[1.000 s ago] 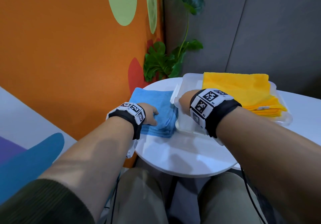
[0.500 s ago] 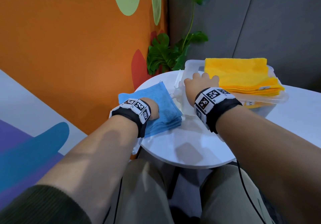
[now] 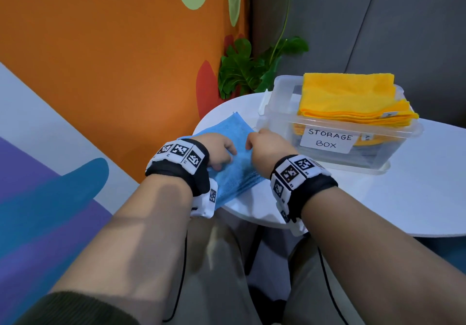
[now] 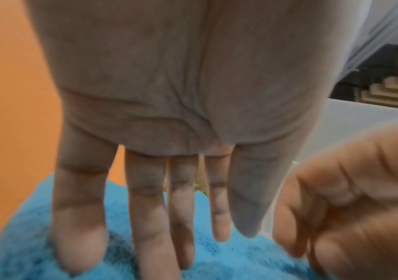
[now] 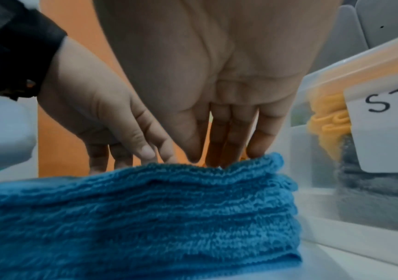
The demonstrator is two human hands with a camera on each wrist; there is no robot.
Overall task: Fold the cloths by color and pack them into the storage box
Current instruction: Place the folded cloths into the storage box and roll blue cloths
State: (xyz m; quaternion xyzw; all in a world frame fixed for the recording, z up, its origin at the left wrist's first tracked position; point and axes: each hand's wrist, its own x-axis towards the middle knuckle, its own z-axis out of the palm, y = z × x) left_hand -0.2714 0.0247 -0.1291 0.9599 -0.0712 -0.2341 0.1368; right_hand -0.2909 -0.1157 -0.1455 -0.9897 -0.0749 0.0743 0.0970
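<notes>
A stack of folded blue cloths [image 3: 234,133] lies at the left edge of the round white table [image 3: 378,198]. My left hand [image 3: 224,158] presses on the stack's left part with straight fingers [image 4: 150,236]. Close to its right, my right hand [image 3: 254,143] touches the top of the stack [image 5: 145,208] with straight fingertips [image 5: 229,151] and thumb. To the right stands the clear storage box [image 3: 280,112], labelled "STORAGE BOX". Folded yellow cloths [image 3: 348,97] rise above its rim, and grey cloths [image 5: 366,199] lie beneath them.
An orange wall [image 3: 100,59] runs close along the table's left side. A green plant [image 3: 242,72] stands behind the table by the box. My knees are under the table's near edge. Bare tabletop shows in front of and right of the box.
My right hand has left the near left corner of the storage box and come left onto the blue stack. My left hand has stayed on the stack.
</notes>
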